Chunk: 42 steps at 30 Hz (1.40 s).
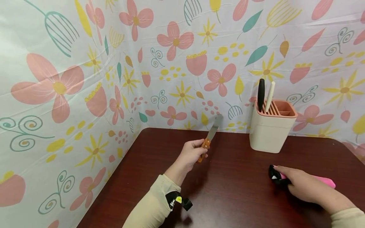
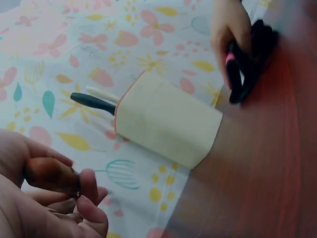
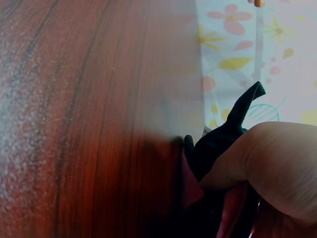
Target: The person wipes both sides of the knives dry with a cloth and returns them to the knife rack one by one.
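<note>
My left hand (image 1: 194, 153) grips a knife by its brown wooden handle (image 1: 203, 150), raised over the table. The knife's flat metal blade (image 1: 214, 129) points up and away toward the back wall. In the left wrist view, fingers and thumb curl round the wooden handle (image 2: 49, 174). At the right, my right hand (image 1: 305, 185) holds a pink-and-black hand tool low at the table; its exact kind is unclear. Its pink handle (image 1: 326, 181) sticks out behind the hand, and its black head (image 1: 275, 175) faces left. In the right wrist view, the thumb lies over the black part (image 3: 218, 148).
A cream knife block (image 1: 271, 134) with a peach slotted top stands at the back right. It holds a black-handled knife (image 1: 260, 95) and a white-handled one (image 1: 270, 96). Flower-printed cloth (image 1: 176, 79) hangs behind and left of the dark red wooden table (image 1: 233, 177).
</note>
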Each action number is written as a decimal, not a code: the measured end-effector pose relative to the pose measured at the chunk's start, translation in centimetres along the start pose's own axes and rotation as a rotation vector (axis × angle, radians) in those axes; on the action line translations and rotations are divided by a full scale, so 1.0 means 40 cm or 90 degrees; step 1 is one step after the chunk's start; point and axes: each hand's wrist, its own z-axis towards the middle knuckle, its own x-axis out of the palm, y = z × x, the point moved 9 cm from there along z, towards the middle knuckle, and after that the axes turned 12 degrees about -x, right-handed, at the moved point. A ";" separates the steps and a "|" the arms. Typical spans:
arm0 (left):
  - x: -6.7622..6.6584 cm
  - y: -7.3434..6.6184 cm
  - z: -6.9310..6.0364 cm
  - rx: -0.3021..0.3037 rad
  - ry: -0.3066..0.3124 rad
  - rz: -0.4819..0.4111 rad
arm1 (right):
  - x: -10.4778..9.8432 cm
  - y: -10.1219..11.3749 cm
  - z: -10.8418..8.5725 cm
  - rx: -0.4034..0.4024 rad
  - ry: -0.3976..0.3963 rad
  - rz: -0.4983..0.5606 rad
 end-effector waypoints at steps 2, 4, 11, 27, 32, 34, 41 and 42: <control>-0.013 -0.013 -0.005 0.026 -0.026 0.033 | 0.001 -0.001 0.000 0.000 -0.002 -0.001; -0.026 -0.030 -0.010 0.060 -0.058 0.061 | 0.002 -0.002 0.000 -0.001 -0.002 -0.001; -0.067 -0.092 -0.031 0.201 -0.145 0.080 | 0.002 -0.006 0.001 0.002 -0.003 0.003; -0.135 -0.209 -0.101 0.392 -0.228 -0.024 | -0.125 -0.037 -0.006 -0.003 -0.064 0.016; -0.116 -0.277 -0.100 0.434 -0.218 -0.019 | -0.232 -0.083 0.009 0.023 -0.130 0.003; -0.101 -0.311 -0.090 0.437 -0.206 -0.014 | -0.279 -0.105 0.019 0.033 -0.157 -0.010; -0.002 -0.476 -0.079 0.477 -0.160 0.022 | -0.381 -0.172 0.072 0.088 -0.165 -0.009; 0.020 -0.502 -0.083 0.487 -0.142 0.031 | -0.388 -0.177 0.081 0.091 -0.167 -0.013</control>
